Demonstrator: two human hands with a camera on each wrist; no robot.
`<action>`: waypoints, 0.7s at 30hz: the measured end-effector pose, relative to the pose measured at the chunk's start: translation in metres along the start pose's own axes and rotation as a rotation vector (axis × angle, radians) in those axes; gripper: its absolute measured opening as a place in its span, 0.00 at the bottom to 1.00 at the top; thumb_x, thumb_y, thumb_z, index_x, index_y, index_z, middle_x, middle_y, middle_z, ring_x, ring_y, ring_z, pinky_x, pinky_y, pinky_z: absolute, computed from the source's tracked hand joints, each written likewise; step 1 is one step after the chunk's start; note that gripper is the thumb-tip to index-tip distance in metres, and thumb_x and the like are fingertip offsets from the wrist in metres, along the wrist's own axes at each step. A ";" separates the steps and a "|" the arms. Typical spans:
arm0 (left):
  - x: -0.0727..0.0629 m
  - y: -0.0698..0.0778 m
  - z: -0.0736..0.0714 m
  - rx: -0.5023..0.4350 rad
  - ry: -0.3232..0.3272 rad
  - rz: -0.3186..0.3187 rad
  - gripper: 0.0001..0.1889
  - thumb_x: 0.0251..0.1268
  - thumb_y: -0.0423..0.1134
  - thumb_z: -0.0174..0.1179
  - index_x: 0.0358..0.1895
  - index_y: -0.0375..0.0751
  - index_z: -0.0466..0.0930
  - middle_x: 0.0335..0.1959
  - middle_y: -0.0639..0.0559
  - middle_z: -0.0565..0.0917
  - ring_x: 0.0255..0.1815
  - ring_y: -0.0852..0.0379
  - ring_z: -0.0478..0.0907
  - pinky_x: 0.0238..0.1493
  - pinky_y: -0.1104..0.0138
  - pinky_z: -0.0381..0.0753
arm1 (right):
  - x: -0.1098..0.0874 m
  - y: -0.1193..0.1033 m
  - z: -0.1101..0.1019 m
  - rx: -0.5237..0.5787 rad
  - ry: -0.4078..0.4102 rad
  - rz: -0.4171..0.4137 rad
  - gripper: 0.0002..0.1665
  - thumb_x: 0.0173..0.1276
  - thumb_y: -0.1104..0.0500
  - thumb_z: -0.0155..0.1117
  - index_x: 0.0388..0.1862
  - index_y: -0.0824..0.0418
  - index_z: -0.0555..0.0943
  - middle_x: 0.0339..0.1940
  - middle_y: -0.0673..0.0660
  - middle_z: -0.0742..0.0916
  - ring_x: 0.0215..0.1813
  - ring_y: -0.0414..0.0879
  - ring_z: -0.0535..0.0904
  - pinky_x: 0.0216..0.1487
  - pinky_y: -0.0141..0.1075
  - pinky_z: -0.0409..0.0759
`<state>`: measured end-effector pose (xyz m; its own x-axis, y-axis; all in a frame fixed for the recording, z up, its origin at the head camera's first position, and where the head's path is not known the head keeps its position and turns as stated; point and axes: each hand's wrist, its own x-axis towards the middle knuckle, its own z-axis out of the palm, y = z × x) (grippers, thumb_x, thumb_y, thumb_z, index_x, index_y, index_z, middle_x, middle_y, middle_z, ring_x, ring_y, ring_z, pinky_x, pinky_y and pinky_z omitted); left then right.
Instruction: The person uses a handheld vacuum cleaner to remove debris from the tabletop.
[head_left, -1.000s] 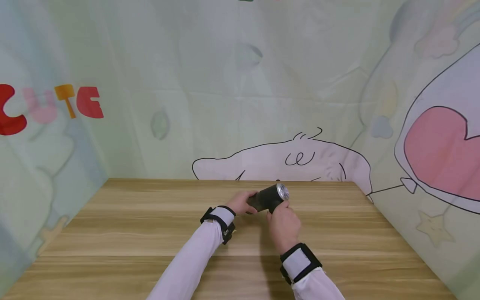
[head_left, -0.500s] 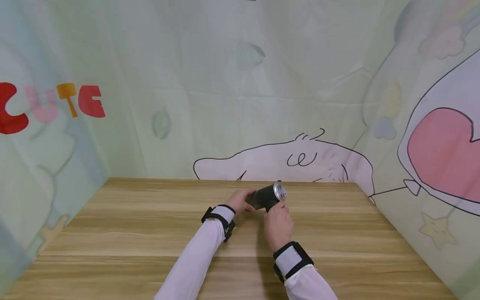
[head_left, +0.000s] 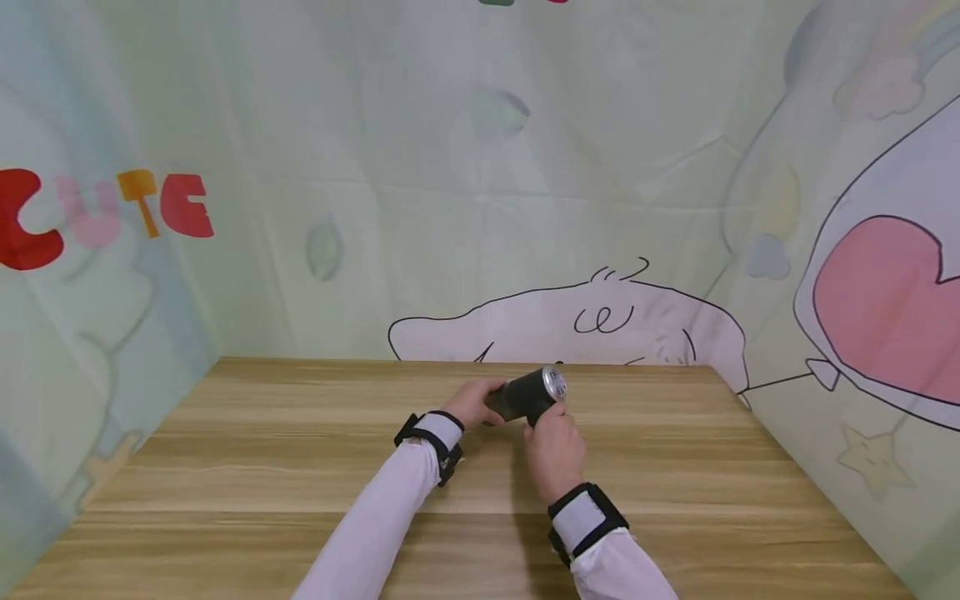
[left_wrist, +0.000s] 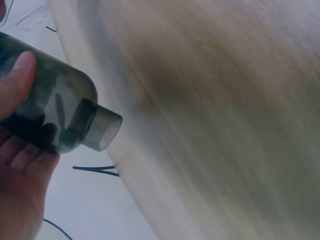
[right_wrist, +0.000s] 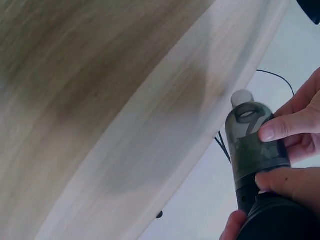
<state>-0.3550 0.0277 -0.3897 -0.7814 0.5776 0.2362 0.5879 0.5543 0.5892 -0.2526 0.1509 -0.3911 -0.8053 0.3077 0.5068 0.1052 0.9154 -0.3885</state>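
Both hands hold a dark handheld vacuum cleaner (head_left: 525, 397) near the far edge of the table. Its round silver end (head_left: 555, 384) faces right. My left hand (head_left: 472, 404) grips the smoky see-through dust cup (left_wrist: 70, 95) from the left, thumb on one side and fingers on the other. A short open nozzle (left_wrist: 105, 129) sticks out of the cup's end. My right hand (head_left: 557, 454) is wrapped round the handle (right_wrist: 280, 220), with its thumb (right_wrist: 287, 182) close to where cup and body meet. The palm hides much of the handle in the head view.
The wooden table (head_left: 262, 467) spreads out under both arms. Behind it hangs a pale printed curtain (head_left: 420, 208) with cartoon figures, meeting the table's far edge. Each wrist wears a black and white strap (head_left: 588, 521).
The vacuum cleaner and both hands have shifted slightly to the left. Both hands keep their grip.
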 end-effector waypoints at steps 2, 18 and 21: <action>-0.005 0.007 -0.004 0.047 -0.008 -0.014 0.26 0.41 0.30 0.71 0.50 0.36 0.76 0.45 0.45 0.80 0.44 0.52 0.74 0.48 0.63 0.70 | 0.001 0.003 -0.003 0.024 -0.048 -0.005 0.27 0.52 0.56 0.69 0.37 0.76 0.68 0.24 0.69 0.80 0.25 0.61 0.78 0.23 0.49 0.74; -0.024 0.047 -0.012 0.231 -0.086 -0.094 0.28 0.37 0.43 0.74 0.48 0.40 0.80 0.40 0.51 0.83 0.34 0.59 0.75 0.35 0.70 0.70 | -0.006 0.027 -0.036 -0.002 -0.244 -0.096 0.24 0.56 0.53 0.67 0.30 0.76 0.72 0.22 0.64 0.78 0.25 0.53 0.77 0.24 0.45 0.75; -0.024 0.048 -0.009 0.247 -0.087 -0.080 0.27 0.36 0.43 0.74 0.47 0.42 0.81 0.37 0.53 0.83 0.31 0.61 0.73 0.33 0.72 0.69 | -0.009 0.031 -0.037 -0.018 -0.228 -0.124 0.24 0.56 0.53 0.67 0.28 0.76 0.73 0.21 0.64 0.77 0.24 0.55 0.77 0.24 0.46 0.75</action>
<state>-0.3099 0.0350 -0.3605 -0.8129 0.5694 0.1226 0.5664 0.7236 0.3944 -0.2205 0.1858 -0.3788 -0.9234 0.1283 0.3619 0.0065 0.9476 -0.3193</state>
